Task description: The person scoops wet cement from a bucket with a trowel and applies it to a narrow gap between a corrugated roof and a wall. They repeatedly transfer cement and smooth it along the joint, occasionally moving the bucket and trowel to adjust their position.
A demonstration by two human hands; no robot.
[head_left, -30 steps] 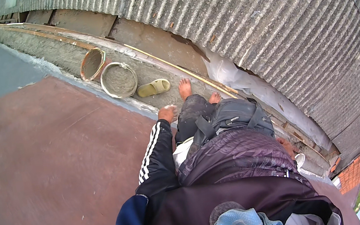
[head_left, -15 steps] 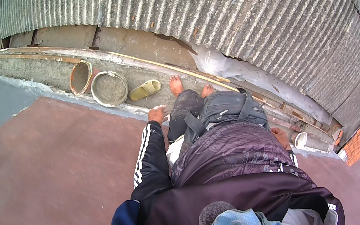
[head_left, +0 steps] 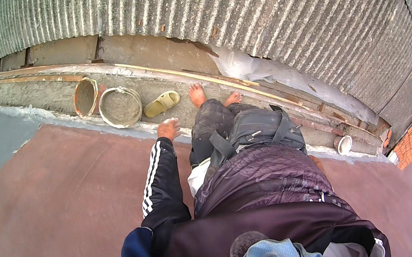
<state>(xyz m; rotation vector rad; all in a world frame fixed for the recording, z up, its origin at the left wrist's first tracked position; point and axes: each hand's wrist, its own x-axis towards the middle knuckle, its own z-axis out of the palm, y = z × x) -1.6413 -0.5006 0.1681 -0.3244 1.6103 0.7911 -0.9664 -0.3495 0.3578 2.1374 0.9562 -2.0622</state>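
Note:
My left hand [head_left: 168,129] hangs beside my left knee, over the edge of the reddish surface. Its fingers point to the right, whitish at the tips and loosely apart, with nothing visible in them. Closest to it is an olive-green clog [head_left: 162,103] on the grey cement ledge. Left of the clog stands a pale bucket [head_left: 121,107] of grey mortar-like material, and against that a tilted orange-brown bucket [head_left: 86,97]. Only a sliver of my right hand [head_left: 317,163] shows beside my shirt; its fingers are hidden. A dark bag [head_left: 261,128] lies across my lap.
My bare feet rest on the cement ledge [head_left: 40,94]. Beyond it, a thin wooden strip [head_left: 174,73] runs along the corrugated roof [head_left: 228,3], with plastic sheeting [head_left: 285,78] beneath. A small white container [head_left: 344,145] is on the right. Red-brown flooring [head_left: 76,206] spreads behind the ledge.
The view has shifted slightly. My left hand has moved a little left, away from my knee. My right hand has slipped mostly out of sight behind my shirt.

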